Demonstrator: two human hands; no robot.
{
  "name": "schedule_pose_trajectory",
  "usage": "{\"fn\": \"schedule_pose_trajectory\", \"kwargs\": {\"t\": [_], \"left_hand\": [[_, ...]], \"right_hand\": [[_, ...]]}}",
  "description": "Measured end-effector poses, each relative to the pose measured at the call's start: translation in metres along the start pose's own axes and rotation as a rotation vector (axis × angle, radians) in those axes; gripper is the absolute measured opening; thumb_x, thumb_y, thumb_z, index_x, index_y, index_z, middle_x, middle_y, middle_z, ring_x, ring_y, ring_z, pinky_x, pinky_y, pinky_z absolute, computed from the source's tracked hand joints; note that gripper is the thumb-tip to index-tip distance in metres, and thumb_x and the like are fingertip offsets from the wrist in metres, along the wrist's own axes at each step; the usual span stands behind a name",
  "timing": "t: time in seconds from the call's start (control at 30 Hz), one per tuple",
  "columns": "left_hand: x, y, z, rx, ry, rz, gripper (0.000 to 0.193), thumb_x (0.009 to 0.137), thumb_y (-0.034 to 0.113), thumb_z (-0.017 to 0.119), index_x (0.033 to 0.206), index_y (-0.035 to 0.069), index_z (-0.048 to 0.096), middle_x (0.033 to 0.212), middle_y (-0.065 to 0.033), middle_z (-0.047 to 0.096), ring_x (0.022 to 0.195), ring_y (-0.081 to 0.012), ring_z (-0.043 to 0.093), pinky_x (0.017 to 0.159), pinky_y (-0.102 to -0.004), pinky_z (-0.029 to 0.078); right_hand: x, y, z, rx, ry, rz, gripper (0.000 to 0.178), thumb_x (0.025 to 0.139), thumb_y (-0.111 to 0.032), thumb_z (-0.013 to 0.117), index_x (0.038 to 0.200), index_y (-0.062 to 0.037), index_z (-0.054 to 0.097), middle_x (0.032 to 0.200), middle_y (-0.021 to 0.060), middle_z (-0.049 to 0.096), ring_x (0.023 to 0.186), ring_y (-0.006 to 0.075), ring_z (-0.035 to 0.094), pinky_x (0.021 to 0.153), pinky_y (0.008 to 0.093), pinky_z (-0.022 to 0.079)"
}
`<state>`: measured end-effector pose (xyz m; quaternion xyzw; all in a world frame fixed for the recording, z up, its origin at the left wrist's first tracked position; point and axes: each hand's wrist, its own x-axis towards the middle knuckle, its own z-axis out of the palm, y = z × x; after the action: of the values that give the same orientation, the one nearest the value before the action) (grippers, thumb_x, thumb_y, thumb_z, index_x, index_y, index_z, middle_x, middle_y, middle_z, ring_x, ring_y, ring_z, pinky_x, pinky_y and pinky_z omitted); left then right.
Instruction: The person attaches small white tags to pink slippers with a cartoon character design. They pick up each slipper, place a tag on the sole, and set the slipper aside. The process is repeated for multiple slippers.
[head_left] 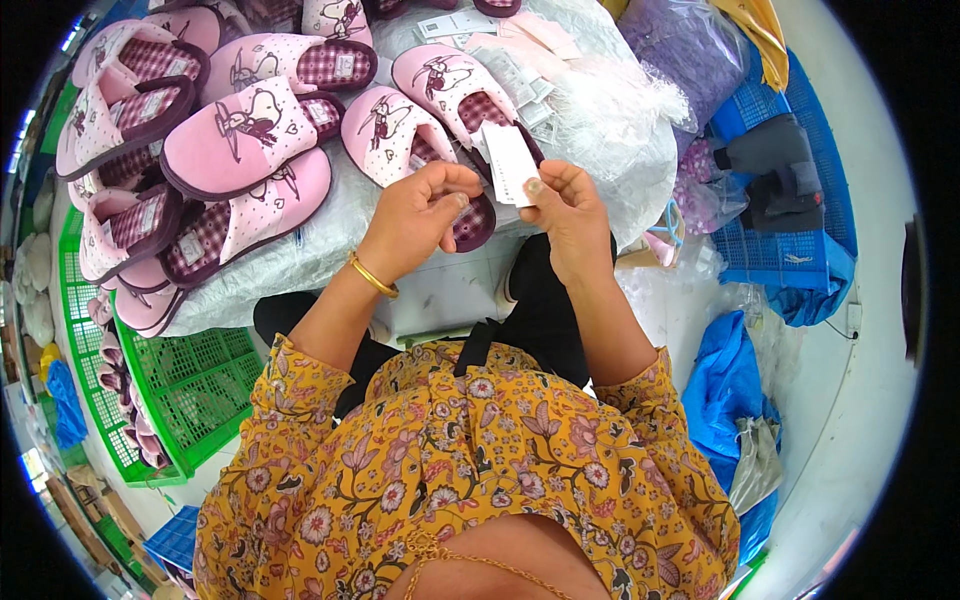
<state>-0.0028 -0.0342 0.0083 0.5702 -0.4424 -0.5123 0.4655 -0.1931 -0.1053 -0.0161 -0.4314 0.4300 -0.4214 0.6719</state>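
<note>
Our right hand [575, 215] is pinched closed over the near edge of the table [615, 190], with some white tags [510, 165] held between thumb and fingers. Our left hand [415, 220] is over the near edge of the table too, with its fingers bent and its thumb close to them; we cannot tell if it has hold of anything thin. Two pink slippers [450, 75] lie on the table, close to our hands. We see a heap of pink slippers [235, 135] on the left part of the table.

Left of the table is a green crate [205, 400] full of holes, with more slippers [115, 375] inside. Right of the table is a blue crate [750, 255], with dark things [770, 165] at its top. Beside the table's far right side is a big clear bag [690, 50] of purple stuff.
</note>
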Motion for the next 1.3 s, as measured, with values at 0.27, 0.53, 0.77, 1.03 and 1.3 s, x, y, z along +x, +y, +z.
{"fn": "schedule_pose_trajectory", "kwargs": {"t": [0.27,0.53,0.77,1.03,1.3], "left_hand": [[0.000,-0.005,-0.002,0.029,0.002,-0.006,0.024,0.093,0.005,0.058,0.116,-0.002,0.060,0.106,-0.0113,0.070,0.057,-0.0062,0.057,0.049,-0.0203,0.047],[0.001,-0.006,-0.003,0.026,-0.023,0.016,0.023,0.094,0.007,0.058,0.115,-0.002,0.060,0.103,-0.0121,0.070,0.057,-0.0076,0.059,0.048,-0.0210,0.048],[-0.002,0.002,0.005,-0.069,-0.109,-0.050,0.024,0.094,0.009,0.058,0.115,-0.003,0.060,0.097,-0.0096,0.071,0.053,-0.0072,0.058,0.049,-0.0205,0.047],[-0.005,0.007,0.005,-0.077,-0.104,-0.049,0.018,0.092,0.011,0.062,0.105,-0.001,0.062,0.078,-0.0039,0.066,0.053,-0.0079,0.058,0.050,-0.0231,0.047],[-0.006,-0.001,0.004,0.010,-0.102,-0.017,0.020,0.092,0.013,0.062,0.108,0.002,0.065,0.082,-0.0037,0.067,0.052,-0.0075,0.057,0.049,-0.0216,0.046]], "right_hand": [[0.002,-0.004,-0.001,0.165,0.103,0.085,0.031,0.091,-0.006,0.067,0.117,0.0001,0.052,0.102,0.0082,0.058,0.081,0.0165,0.066,0.064,0.0243,0.056],[0.001,-0.007,0.000,0.149,0.116,0.105,0.030,0.093,-0.005,0.066,0.118,0.0002,0.051,0.102,0.0087,0.058,0.080,0.0174,0.066,0.062,0.0227,0.055],[0.001,-0.004,-0.005,0.199,0.096,0.126,0.026,0.094,-0.007,0.064,0.116,-0.0017,0.051,0.101,0.0081,0.059,0.079,0.0159,0.066,0.062,0.0222,0.054],[0.004,0.001,-0.006,0.271,0.107,0.109,0.023,0.095,-0.006,0.063,0.114,-0.0021,0.051,0.099,0.0072,0.060,0.081,0.0146,0.065,0.062,0.0213,0.054],[0.000,-0.014,0.007,0.430,0.187,0.171,0.014,0.097,-0.007,0.060,0.109,-0.0026,0.054,0.095,0.0062,0.062,0.082,0.0116,0.064,0.067,0.0182,0.056]]}}
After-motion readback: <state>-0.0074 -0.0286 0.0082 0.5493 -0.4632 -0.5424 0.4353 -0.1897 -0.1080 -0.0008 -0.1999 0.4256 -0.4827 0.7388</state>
